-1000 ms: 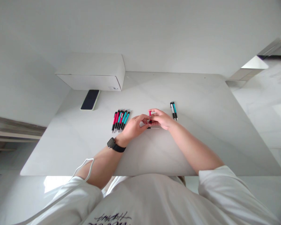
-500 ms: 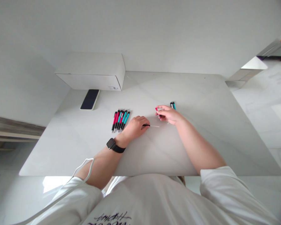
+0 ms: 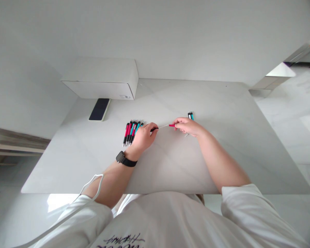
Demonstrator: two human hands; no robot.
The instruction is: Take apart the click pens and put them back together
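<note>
My left hand (image 3: 145,133) is closed around the black lower part of a pen (image 3: 154,129), with a thin white refill (image 3: 163,126) sticking out to the right. Facing it, my right hand (image 3: 187,126) pinches a red pen barrel (image 3: 172,125), whose end points left toward the refill tip. A small gap shows between refill and barrel. Beside my left hand lies a row of several red and teal pens (image 3: 129,133), partly covered by that hand. Just beyond my right hand are teal-and-black pens (image 3: 190,116), partly hidden by it.
A black-screened phone (image 3: 100,109) lies at the left in front of a long white box (image 3: 98,89). The pale marble-patterned table (image 3: 235,144) meets a wall at the back. A white cable (image 3: 100,184) hangs by my left forearm.
My left hand has moved up and slightly left with the black pen part, its refill now angled upward. My right hand has turned the red barrel level, its end toward the refill.
</note>
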